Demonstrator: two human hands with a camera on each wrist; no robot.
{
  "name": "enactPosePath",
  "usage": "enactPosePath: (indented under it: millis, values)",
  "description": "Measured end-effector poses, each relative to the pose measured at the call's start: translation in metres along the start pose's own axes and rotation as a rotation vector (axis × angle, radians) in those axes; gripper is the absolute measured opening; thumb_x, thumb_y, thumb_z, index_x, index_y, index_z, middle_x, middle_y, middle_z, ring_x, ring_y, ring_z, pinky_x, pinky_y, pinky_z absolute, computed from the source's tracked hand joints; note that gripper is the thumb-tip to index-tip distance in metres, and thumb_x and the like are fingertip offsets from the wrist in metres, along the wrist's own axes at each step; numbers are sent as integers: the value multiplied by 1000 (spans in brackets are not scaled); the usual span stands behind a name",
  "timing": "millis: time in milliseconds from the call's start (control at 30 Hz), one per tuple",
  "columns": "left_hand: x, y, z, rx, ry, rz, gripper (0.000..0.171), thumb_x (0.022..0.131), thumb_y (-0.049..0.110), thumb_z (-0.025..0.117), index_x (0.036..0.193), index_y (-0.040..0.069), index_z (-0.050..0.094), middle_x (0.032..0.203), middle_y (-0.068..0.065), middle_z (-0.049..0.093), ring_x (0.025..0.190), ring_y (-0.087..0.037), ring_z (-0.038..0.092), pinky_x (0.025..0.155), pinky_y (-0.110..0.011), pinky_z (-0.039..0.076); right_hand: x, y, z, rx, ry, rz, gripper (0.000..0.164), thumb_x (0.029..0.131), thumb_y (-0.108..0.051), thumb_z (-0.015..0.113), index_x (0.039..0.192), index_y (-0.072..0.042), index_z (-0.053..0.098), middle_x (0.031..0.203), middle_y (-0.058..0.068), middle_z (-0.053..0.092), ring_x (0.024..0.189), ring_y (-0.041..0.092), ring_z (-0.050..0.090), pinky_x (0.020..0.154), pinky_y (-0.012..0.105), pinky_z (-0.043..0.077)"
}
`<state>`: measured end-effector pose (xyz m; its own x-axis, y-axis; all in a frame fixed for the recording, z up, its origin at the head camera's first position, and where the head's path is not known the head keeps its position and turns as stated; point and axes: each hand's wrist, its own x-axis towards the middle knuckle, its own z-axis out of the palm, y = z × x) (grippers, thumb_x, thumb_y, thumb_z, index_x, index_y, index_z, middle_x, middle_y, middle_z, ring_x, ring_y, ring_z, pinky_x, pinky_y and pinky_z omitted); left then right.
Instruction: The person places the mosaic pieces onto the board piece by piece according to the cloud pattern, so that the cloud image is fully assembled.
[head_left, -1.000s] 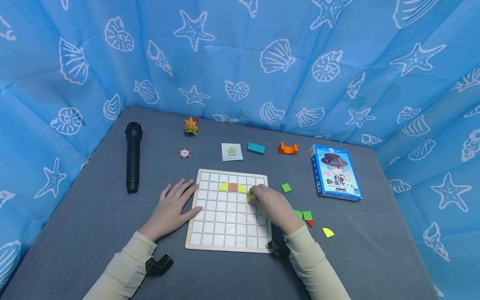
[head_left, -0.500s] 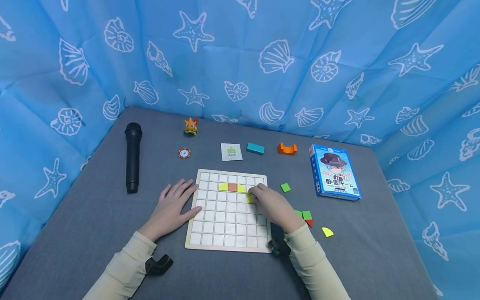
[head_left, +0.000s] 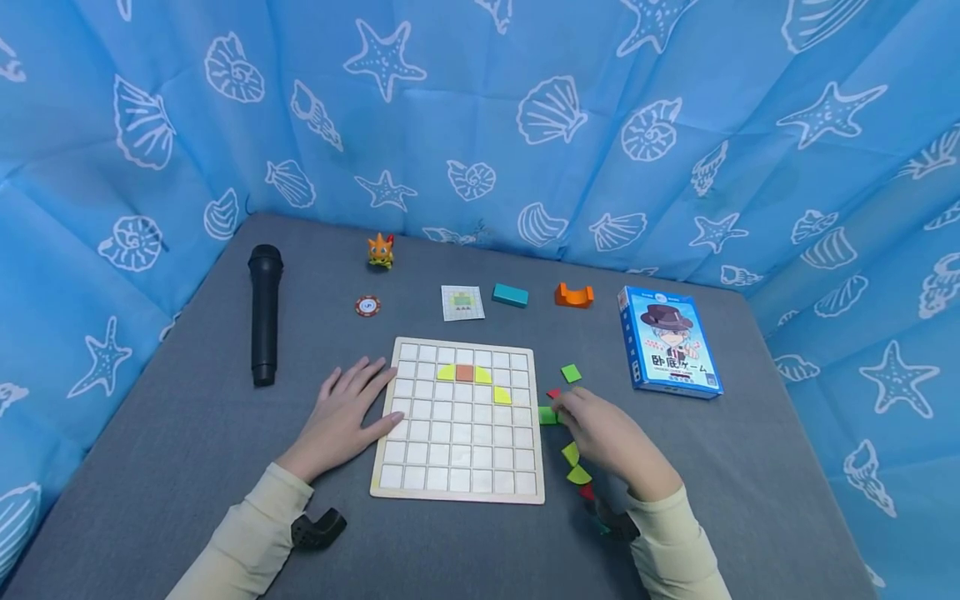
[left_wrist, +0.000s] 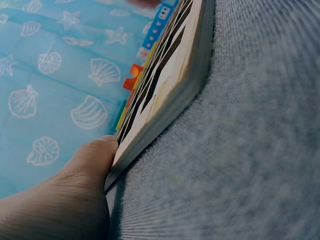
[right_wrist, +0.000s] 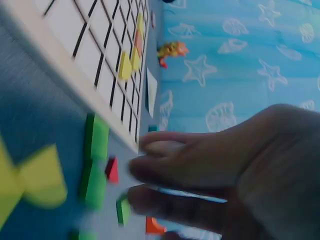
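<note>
- The right hand (head_left: 611,437) is hovering, fingers loosely bent, no piece showing between them.
- The left hand (head_left: 337,427) is lying flat, touching the white-gridded, pale-rimmed board (head_left: 461,480).
- Nearer the right hand, two green square tiles (head_left: 547,415) are lying beneath and left of its fingertips, rowed sideways.
- The yellow quarter-round tile (head_left: 502,396) is now lying released.

The pale wooden grid board (head_left: 441,433) lay flat on the worktop (head_left: 450,554), all white cells. An orangey square tile (head_left: 465,373) sat between two yellow round-cornered tiles (head_left: 446,372), another yellow tile (head_left: 502,396) one row down, diagonally right. Loose green tiles (head_left: 548,415), red pieces (head_left: 553,392) and yellow pieces (head_left: 579,475) were kinda strewn off its right edge.
</note>
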<state>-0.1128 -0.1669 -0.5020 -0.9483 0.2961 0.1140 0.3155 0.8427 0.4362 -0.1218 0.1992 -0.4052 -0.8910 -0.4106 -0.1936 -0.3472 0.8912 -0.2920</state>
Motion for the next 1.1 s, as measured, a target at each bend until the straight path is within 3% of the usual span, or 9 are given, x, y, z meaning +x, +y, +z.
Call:
enactPosePath:
  millis: [100, 333, 600, 833, 1100]
  values:
    - [0, 0, 0, 1, -2, 3, 72, 91, 61, 50, 150, 22, 34, 155, -8, 31, 145, -31, 19, 113, -59, 9, -14, 9, 0, -11, -40, 36, 16, 91, -5, 63, 106, -9, 67, 96, 0, 62, 76, 10, 54, 71, 32, 53]
    - [0, -2, 1, 2, 7, 2, 72, 91, 62, 49, 150, 23, 34, 155, -7, 30, 145, -30, 19, 113, -59, 8, -29, 20, 10, 17, -52, 15, 25, 84, -2, 70, 106, -14, 68, 89, -6, 57, 74, 8, 48, 65, 27, 47]
    - [1, -2, 3, 3, 5, 6, 72, 91, 63, 48, 150, 23, 34, 155, -6, 30, 145, -29, 19, 113, -58, 8, -25, 21, 23, 33, -31, 75, 17, 83, -11, 75, 97, -14, 65, 84, -6, 54, 70, 9, 47, 62, 27, 44]
    - [1, -2, 3, 4, 6, 7, 72, 91, 64, 47, 150, 23, 34, 155, -6, 30, 145, -29, 19, 113, -58, 8, -21, 15, 26, 17, -32, 85, 21, 82, -17, 76, 101, -15, 67, 93, -4, 58, 75, 10, 50, 70, 29, 49]
    - [0, -1, 2, -4, 13, 10, 71, 91, 61, 50, 149, 23, 35, 155, -7, 31, 145, -30, 19, 113, -59, 8, -19, 10, 28, -16, -15, 84, 22, 83, -22, 76, 101, -15, 67, 91, -5, 56, 72, 8, 48, 65, 26, 47]
